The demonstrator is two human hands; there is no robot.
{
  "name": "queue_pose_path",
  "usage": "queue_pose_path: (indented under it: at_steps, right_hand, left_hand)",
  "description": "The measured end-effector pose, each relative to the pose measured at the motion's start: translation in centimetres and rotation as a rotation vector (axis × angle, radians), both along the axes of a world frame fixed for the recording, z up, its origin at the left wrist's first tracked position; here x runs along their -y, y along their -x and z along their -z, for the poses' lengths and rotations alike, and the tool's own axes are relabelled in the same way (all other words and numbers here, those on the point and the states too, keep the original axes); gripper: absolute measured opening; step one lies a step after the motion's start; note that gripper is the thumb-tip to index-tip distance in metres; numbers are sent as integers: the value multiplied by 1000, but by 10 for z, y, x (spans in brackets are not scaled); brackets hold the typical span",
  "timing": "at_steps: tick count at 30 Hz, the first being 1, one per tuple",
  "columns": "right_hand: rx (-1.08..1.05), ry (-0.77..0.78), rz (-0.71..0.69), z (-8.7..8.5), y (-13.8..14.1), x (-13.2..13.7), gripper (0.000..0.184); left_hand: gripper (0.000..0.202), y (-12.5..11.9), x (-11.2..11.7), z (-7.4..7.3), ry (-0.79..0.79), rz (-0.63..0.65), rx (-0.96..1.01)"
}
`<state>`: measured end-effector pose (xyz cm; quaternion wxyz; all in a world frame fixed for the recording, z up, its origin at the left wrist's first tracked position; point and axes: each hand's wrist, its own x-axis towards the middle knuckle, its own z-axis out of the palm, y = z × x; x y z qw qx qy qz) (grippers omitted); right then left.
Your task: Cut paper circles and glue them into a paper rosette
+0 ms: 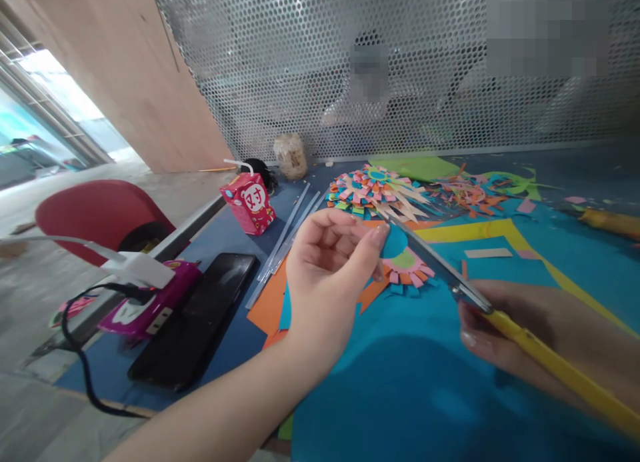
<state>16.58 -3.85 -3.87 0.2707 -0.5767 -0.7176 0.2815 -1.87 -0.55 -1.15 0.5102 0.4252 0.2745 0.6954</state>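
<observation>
Head | left hand [325, 272] pinches rounded blue paper [395, 243] | right hand [545, 319] grips yellow-handled scissors [503, 323]

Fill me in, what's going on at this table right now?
A person's left hand pinches a round piece of blue paper, while the right hand holds yellow-handled scissors, their blades reaching up beside it. Whether they are cutting, I can't tell. Fringed paper flowers lie piled beyond the hands, with a large blue sheet spread below. A pink drink carton and a black phone sit to the left.
</observation>
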Motion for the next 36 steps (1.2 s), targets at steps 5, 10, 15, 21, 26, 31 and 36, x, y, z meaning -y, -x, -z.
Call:
queue_pose_path:
  at_steps: [5,10,15,21,26,31,36]
  right_hand:
    - [-38,21,-8,-3,1,-1,39]
    - [-60,96,-64,-9,2,-3,37]
    - [10,95,-44,-5,0,-1,44]
    - [58,117,-53,0,-7,-1,47]
    - [4,174,-125,-3,-9,-9,39]
    - [-53,244,-117,-2,-10,-11,39]
    - [25,216,-147,2,-15,-13,37]
  left_hand:
    - [17,0,0,0,-9,1,-3]
    - [15,0,-1,0,1,17,15]
    - [14,2,-3,-1,5,4,28]
    - [16,4,-4,0,8,22,31]
    - [25,-1,-3,2,52,106,26]
    - [21,-3,-2,2,58,116,33]
    - [21,-2,-2,1,60,142,11]
